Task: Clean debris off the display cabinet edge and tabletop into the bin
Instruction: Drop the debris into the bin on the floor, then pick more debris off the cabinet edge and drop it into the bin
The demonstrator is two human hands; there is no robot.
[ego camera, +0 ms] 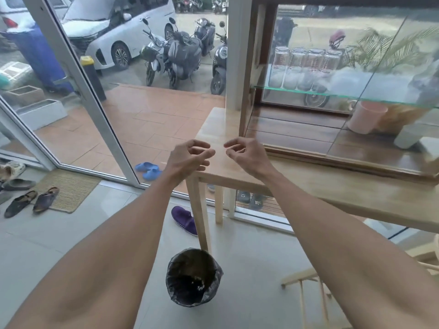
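My left hand (188,157) and my right hand (244,155) hover side by side over the left corner of the light wooden tabletop (320,184). Both have curled, parted fingers and I see nothing held in either. The glass display cabinet (332,91) stands on the tabletop to the right, its wooden bottom edge (332,160) just right of my right hand. On the floor below, beside a table leg, stands the round bin (193,277) lined with a black bag, with some pale scraps at its bottom. I cannot make out any debris on the tabletop.
A glass door and window wall (95,103) run along the left. Shoes lie about: a purple slipper (184,219) near the table leg, blue sandals (148,169) outside, dark pairs by a woven mat (64,188). A wooden chair frame (308,288) stands lower right.
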